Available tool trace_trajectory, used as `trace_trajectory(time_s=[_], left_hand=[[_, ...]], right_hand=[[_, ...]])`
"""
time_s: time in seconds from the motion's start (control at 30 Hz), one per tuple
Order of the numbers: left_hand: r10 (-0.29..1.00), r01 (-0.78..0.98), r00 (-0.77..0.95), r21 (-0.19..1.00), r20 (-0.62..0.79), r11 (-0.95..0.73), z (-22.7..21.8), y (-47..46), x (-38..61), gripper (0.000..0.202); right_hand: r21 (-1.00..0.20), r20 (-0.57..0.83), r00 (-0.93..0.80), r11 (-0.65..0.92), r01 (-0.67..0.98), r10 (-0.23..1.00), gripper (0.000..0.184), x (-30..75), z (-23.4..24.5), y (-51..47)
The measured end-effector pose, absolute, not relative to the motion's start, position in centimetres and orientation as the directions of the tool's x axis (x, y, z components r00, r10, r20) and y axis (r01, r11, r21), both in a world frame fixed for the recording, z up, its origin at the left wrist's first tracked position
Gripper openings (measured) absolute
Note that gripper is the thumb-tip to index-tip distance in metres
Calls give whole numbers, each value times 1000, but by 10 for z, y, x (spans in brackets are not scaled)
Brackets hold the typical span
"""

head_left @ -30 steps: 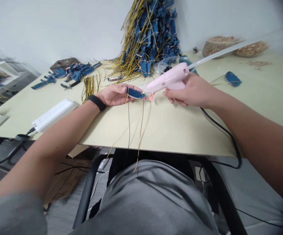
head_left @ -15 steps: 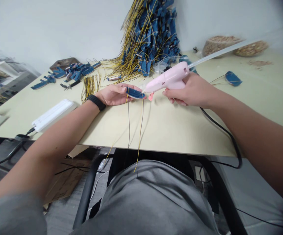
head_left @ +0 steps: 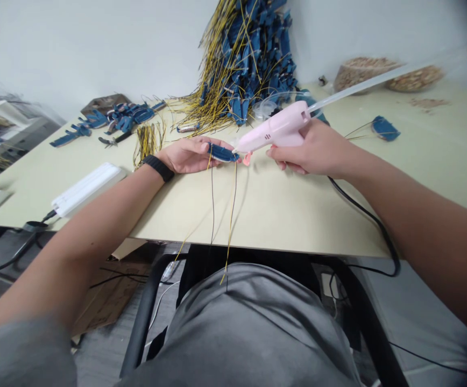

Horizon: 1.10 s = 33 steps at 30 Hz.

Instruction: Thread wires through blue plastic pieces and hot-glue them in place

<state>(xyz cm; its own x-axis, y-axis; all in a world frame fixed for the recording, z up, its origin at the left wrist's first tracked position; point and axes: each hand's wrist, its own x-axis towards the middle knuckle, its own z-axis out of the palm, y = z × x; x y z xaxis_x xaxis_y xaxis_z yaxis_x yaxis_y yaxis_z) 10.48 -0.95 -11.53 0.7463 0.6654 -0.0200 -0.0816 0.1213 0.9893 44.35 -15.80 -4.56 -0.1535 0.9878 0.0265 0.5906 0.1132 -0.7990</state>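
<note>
My left hand (head_left: 187, 155) rests on the pale table (head_left: 282, 209), fingers closed on a small blue piece (head_left: 222, 153) with thin yellow and black wires (head_left: 232, 215) hanging from it over the table's front edge. My right hand (head_left: 316, 150) grips a pink glue gun (head_left: 276, 129). Its nozzle touches the right end of the blue piece. A clear glue stick (head_left: 362, 86) juts from the gun's back. The gun's black cord (head_left: 362, 215) runs off the table edge. A black band is on my left wrist.
A big heap of blue pieces with yellow wires (head_left: 249, 59) leans on the wall behind. More blue pieces (head_left: 124, 115), pliers (head_left: 112, 141) and a yellow wire bundle (head_left: 148, 141) lie at the left. A white power strip (head_left: 86, 188) sits front left. One blue piece (head_left: 384, 128) lies at the right.
</note>
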Motion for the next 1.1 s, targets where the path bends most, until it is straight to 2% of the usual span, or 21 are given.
trace_trajectory(time_s=[0.1, 0.3, 0.53, 0.73, 0.87, 1.1], left_hand=[[668, -94, 744, 987, -16, 128, -114, -11, 106, 62], [635, -82, 773, 990, -7, 111, -111, -11, 107, 63], [652, -73, 758, 994, 0, 85, -114, -10, 108, 53], [586, -47, 810, 995, -15, 90, -105, -14, 118, 72], [551, -18, 832, 991, -59, 133, -102, -13, 119, 83], [525, 5, 850, 996, -49, 84, -102, -10, 116, 81]], right_hand=[[-807, 21, -164, 113, 580, 986, 35, 443, -43, -161], [-849, 18, -220, 131, 512, 975, 8, 442, -33, -171], [-843, 2, -189, 103, 527, 982, 21, 443, -39, -165], [-827, -30, -234, 108, 552, 972, 29, 440, -37, -162], [-812, -46, -242, 105, 574, 969, 27, 435, -32, -166], [-823, -72, -239, 78, 562, 968, 28, 429, -29, -166]])
